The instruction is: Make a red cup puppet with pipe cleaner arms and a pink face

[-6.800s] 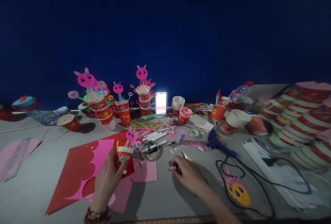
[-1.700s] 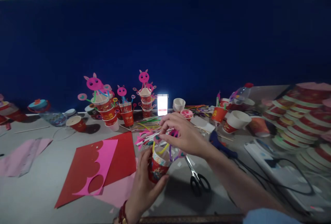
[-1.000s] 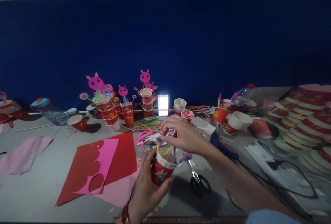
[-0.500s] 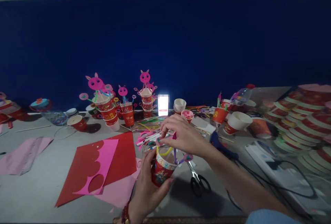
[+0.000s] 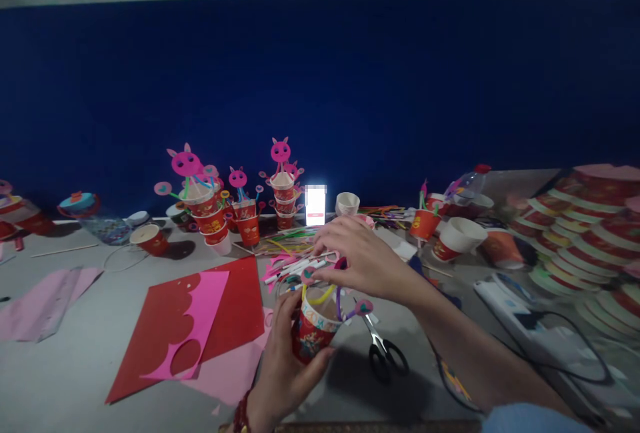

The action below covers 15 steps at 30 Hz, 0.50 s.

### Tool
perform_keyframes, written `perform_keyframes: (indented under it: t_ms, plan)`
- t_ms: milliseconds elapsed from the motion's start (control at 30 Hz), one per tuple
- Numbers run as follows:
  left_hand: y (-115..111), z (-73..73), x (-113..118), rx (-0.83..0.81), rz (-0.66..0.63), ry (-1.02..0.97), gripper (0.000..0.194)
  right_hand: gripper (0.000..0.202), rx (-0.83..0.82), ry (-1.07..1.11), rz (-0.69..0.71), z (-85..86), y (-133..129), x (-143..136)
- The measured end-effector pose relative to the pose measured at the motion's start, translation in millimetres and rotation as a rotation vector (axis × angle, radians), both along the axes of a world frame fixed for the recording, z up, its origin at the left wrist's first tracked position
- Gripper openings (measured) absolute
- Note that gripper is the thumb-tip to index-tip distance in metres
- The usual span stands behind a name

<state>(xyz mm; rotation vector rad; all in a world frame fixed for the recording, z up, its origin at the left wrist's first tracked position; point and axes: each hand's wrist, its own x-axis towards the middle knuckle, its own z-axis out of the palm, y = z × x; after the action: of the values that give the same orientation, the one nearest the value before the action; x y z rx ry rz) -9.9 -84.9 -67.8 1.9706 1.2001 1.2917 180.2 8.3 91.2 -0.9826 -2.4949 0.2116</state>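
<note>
My left hand (image 5: 287, 359) wraps round a red paper cup (image 5: 316, 339) with a patterned white rim band, tilted slightly over the table. Yellow pipe cleaners (image 5: 323, 297) and a purple pipe cleaner (image 5: 339, 303) stick out of its mouth. A pink paper disc (image 5: 364, 307) hangs out on the right end, and a small disc with a green centre (image 5: 308, 274) rises at the left. Above the cup, my right hand (image 5: 357, 256) is closed, fingers curled and thumb beside the small disc; what it pinches is hidden. A dark magenta piece (image 5: 341, 263) shows below its fingers.
Black-handled scissors (image 5: 383, 353) lie right of the cup. Red card (image 5: 165, 326) with cut pink paper (image 5: 210, 313) is at left. Behind stand stacked-cup figures (image 5: 203, 213), a lit phone (image 5: 315, 206), white cups (image 5: 347, 203) and pipe cleaners (image 5: 295, 241). A power strip (image 5: 520, 333) lies at right.
My right hand and forearm have shifted slightly right and down above the cup. The left hand keeps its hold on the cup, which has barely moved.
</note>
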Motion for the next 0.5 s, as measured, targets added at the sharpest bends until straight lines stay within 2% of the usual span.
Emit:
perform_keyframes:
  t_ms: [100,300,500]
  plan:
    - [0.2,2.5,-0.8,0.026,-0.032,0.017,0.082,0.025,-0.077,-0.066,0.061,11.3,7.2,2.0]
    - [-1.5,3.4,-1.1,0.050,-0.065,0.067,0.082,0.020,-0.414,-0.256,0.256,17.8,27.7,-4.5]
    - [-2.4,4.5,-2.9,0.045,-0.086,0.039,0.080,0.017,-0.482,-0.293,0.356,20.2,34.8,-7.9]
